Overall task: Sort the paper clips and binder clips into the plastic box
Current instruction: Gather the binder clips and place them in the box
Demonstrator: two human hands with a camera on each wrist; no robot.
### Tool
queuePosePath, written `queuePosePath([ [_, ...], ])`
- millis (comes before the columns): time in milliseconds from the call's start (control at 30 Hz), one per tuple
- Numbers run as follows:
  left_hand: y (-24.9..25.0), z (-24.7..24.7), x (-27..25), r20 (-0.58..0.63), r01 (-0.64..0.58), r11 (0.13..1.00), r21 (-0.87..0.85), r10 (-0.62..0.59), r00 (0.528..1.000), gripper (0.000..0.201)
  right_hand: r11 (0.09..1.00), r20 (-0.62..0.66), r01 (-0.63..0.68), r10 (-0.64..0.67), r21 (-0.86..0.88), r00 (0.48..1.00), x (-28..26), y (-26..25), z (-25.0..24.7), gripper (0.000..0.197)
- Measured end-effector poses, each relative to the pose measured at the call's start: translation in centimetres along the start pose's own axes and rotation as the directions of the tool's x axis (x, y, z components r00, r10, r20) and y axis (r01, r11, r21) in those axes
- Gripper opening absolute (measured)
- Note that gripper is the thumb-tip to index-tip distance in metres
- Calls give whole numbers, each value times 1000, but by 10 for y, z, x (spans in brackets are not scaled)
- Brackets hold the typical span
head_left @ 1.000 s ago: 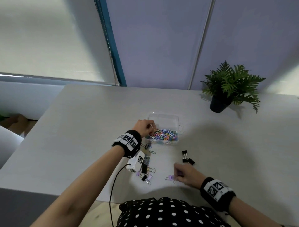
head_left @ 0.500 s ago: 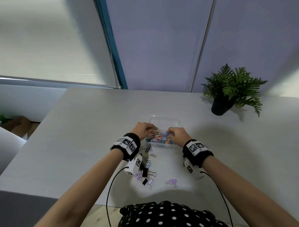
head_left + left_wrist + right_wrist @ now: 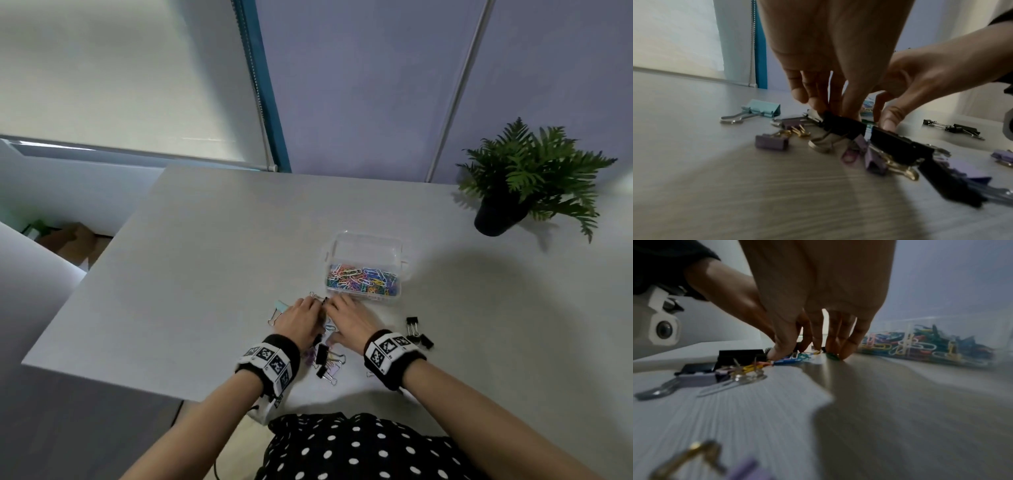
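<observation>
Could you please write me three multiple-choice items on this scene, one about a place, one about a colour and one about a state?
1. Where do the coloured paper clips in the clear plastic box lie?
A. in the compartment nearer the person
B. in the far compartment
C. spread over both compartments

2. What colour is the large binder clip lying apart at the left of the pile?
A. red
B. pale blue
C. orange

3. What is the right hand doing?
A. hanging off the table edge
B. gripping the potted plant
C. fingertips down on loose paper clips on the white table

Answers: 1 A, the head view shows the far compartment bare; 2 B, seen in the left wrist view; 3 C, the right wrist view shows its fingertips on them.
</observation>
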State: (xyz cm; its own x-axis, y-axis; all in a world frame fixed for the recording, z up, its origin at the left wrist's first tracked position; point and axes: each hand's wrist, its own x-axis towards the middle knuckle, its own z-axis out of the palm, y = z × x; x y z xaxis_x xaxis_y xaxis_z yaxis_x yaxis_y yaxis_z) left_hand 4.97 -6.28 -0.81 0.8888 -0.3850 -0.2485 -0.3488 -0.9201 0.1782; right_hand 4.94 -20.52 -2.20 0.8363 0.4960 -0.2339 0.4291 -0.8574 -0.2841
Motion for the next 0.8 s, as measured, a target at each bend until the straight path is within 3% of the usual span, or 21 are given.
queuePosePath([
  [67,1,0,2,-3,27,1000,-6,-27,1000,32,1000,-26,-5,5,29,1000,-1,-1,1,63],
  [167,3,-2,8,22,53,999,-12,-52,998,35,995,-64,-7,13,96,998,-3,-2,2,42],
  [467,19,-6,19,110,-24,996,80,15,994,27,977,-48,-130,139,169,989,-12,22,9,12],
  [633,12,-4,18,104,-99,990,97,89,991,31,973,-61,-142,156,181,986,-20,36,13,9],
  [800,5,-12,22,127,31,990,-139,-13,992,18,969,-97,-137,160,205,982,-22,33,14,18],
])
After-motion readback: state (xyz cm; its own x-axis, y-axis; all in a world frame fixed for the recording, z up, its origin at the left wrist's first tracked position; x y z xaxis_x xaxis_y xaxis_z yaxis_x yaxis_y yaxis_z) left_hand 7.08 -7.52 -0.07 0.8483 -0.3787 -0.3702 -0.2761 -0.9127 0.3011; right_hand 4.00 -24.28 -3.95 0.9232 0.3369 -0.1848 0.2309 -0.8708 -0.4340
